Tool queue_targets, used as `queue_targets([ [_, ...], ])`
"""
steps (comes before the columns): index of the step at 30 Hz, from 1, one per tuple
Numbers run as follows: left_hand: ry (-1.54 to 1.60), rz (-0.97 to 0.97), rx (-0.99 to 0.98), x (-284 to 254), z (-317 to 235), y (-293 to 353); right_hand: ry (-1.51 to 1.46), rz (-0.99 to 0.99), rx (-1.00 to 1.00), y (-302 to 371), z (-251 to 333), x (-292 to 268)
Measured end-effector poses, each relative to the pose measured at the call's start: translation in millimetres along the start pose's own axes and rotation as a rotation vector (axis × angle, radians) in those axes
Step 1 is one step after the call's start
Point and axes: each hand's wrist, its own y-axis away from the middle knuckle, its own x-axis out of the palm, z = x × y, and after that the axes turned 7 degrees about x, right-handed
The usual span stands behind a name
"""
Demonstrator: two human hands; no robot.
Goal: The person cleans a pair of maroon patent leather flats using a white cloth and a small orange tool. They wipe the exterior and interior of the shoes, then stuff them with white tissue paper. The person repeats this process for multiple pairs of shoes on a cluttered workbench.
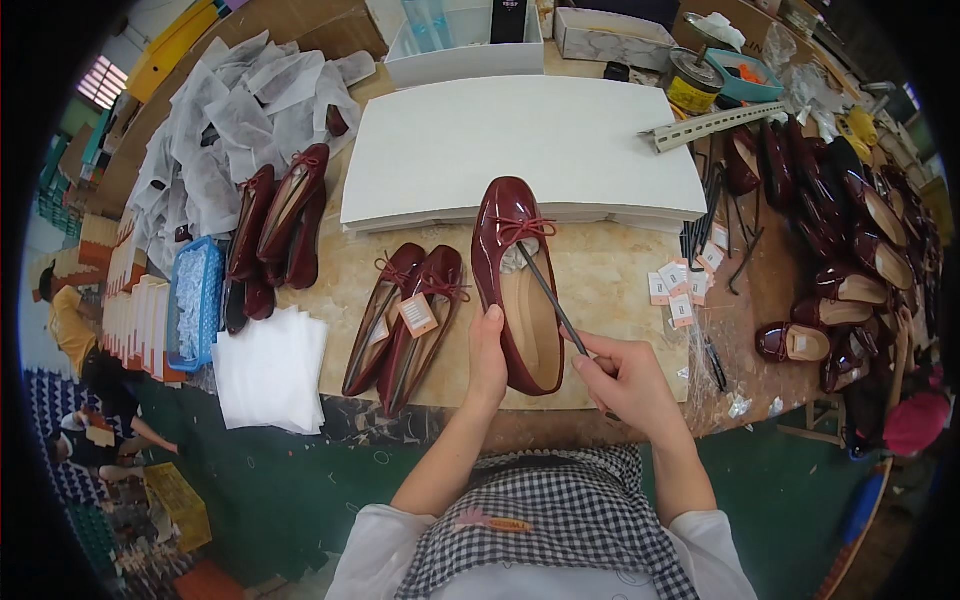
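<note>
A glossy burgundy ballet flat (500, 205) with a thin bow is held toe-up over the table's near middle. My left hand (487, 360) grips its left side near the heel. In my right hand (635, 385), fingers closed, is a thin dark shoe stick (555, 300). The stick slants into the shoe's opening, its far end reaching under the bow beside pale stuffing (513, 260). Just left lies a pair of matching flats (437, 270) with a paper tag (417, 315) on top and sticks inside.
Behind the shoe lies a wide stack of white paper (520, 130). Further left are more burgundy flats (308, 170), white tissue sheets (268, 370) and a blue basket (200, 300). At right are dark sticks (712, 205), small tags (680, 290), a pen (716, 365) and a heap of flats (815, 220).
</note>
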Motion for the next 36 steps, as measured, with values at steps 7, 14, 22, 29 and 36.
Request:
queue_targets([
  [7,-0.055,0.007,0.136,-2.6,-12.4,-2.5,-0.025,-0.006,-0.078,-4.3,9.4,10.4],
  [14,-0.165,0.04,0.16,3.4,-12.2,11.0,0.199,-0.4,-0.436,-23.9,4.6,31.8],
  [22,-0.246,-0.025,0.251,14.3,-3.4,22.2,0.404,-0.585,-0.536,-44.1,-24.6,58.7],
  [29,-0.206,-0.02,0.183,10.0,-6.2,23.9,0.468,-0.323,-0.433,-34.6,-14.6,51.3],
  [36,-1.658,0.101,0.476,-46.1,-80.0,22.6,0.206,-0.446,-0.234,-1.1,-27.7,-35.1],
])
